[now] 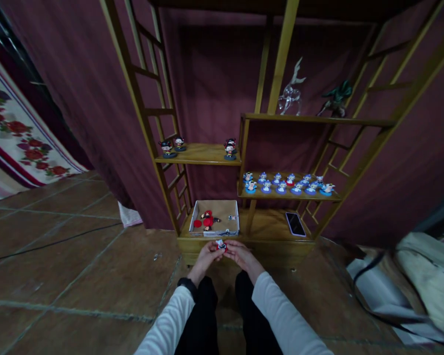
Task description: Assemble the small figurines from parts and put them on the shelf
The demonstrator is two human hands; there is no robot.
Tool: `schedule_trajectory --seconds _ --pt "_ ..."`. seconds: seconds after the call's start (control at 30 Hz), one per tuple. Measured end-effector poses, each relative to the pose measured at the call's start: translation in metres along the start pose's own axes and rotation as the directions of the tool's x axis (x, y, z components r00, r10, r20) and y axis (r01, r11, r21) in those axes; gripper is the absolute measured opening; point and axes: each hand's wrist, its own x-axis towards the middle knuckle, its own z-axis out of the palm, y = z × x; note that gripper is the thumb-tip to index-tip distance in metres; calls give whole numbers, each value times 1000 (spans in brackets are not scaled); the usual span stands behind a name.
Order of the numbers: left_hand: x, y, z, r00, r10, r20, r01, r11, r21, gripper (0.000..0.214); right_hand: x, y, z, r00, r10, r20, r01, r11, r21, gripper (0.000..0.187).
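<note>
Between my two hands is a small figurine point(221, 245) with a white head and red and dark parts. My left hand point(208, 254) pinches it from the left, and my right hand point(240, 253) has its fingers on its right side. Just beyond my hands stands an open cardboard box point(195, 217) on the lowest shelf. Inside it lie red round bases point(197, 224), dark-and-red figurine pieces point(216, 220) and a small white-headed piece point(232, 217). Where the figurine meets my fingertips is partly hidden.
Black-haired figurines point(230, 149) stand on the left shelf point(198, 154). Several blue-and-white figurines point(281, 187) line the right shelf, with a phone point(295, 224) below. A glass deer point(291, 93) and dark statuette point(336, 99) stand higher. Bags point(429, 276) lie on the floor at right.
</note>
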Motion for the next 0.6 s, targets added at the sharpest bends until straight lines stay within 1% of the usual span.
schedule_trajectory --seconds 0.2,0.27,0.33,0.4,0.43,0.47,0.5,0.53,0.57,0.6 --pt "1 -2 -6 995 -90 52 95 989 -117 41 -4 4 7 999 -24 -35 24 1000 5 27" --pt "2 -3 -8 993 -113 32 117 982 -150 40 -7 6 9 997 -35 -70 35 999 -7 25" --pt "2 -4 -11 991 -130 -19 124 975 -184 40 -11 5 12 989 -63 -135 62 998 -12 25" --pt "2 -5 -13 988 -143 -61 128 971 -202 40 -21 -7 19 971 -103 -215 100 995 -24 26" --pt "2 -5 -14 986 -150 -73 132 970 -205 40 -29 -19 24 963 -126 -240 120 992 -41 25" --pt "2 -5 -15 984 -158 -81 138 969 -205 39 -41 -37 30 946 -165 -278 148 986 -80 24" --pt "1 -6 -16 983 -163 -86 143 968 -205 39 -55 -59 37 929 -229 -291 200 972 -124 23" --pt "1 -6 -16 982 -166 -91 145 968 -205 38 -71 -86 45 906 -330 -266 292 941 -174 22" --pt "1 -6 -16 981 -167 -94 145 967 -208 38 -88 -116 51 849 -470 -244 408 874 -264 20" --pt "0 -5 -16 982 -167 -92 144 967 -212 38 -105 -147 57 768 -610 -196 524 774 -354 20"
